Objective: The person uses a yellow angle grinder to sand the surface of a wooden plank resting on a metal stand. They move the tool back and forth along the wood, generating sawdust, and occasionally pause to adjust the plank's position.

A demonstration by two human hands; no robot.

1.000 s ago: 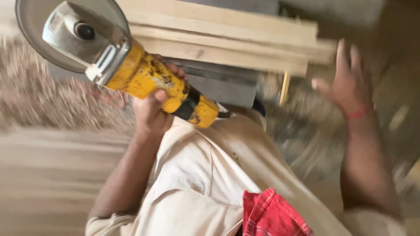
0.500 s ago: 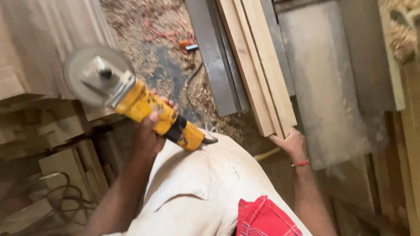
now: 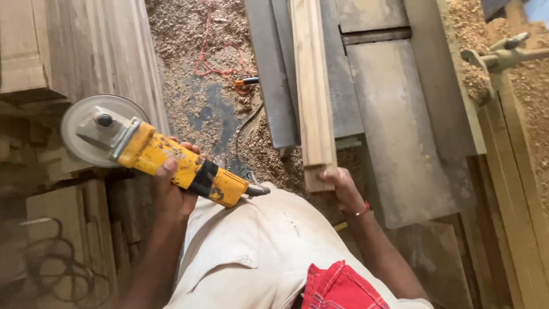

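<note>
My left hand (image 3: 170,193) is shut around the body of a yellow angle grinder (image 3: 183,169), held up at the left. Its round disc and guard (image 3: 91,130) point away to the left. My right hand (image 3: 344,189) grips the near end of a long wooden plank (image 3: 311,86), which lies lengthwise on a grey metal machine table (image 3: 394,126). My cream shirt and a red checked cloth fill the bottom of the view.
Sawdust covers the floor (image 3: 189,109), with a thin red cord (image 3: 213,54) and a black cable lying in it. Stacked timber (image 3: 86,57) stands at the left, with a coiled black cable (image 3: 51,266) below. More planks (image 3: 514,194) lean at the right.
My right hand went from open in the air to gripping the plank's end, and the plank has shifted left and straightened. The grinder stayed in my left hand while the view swung.
</note>
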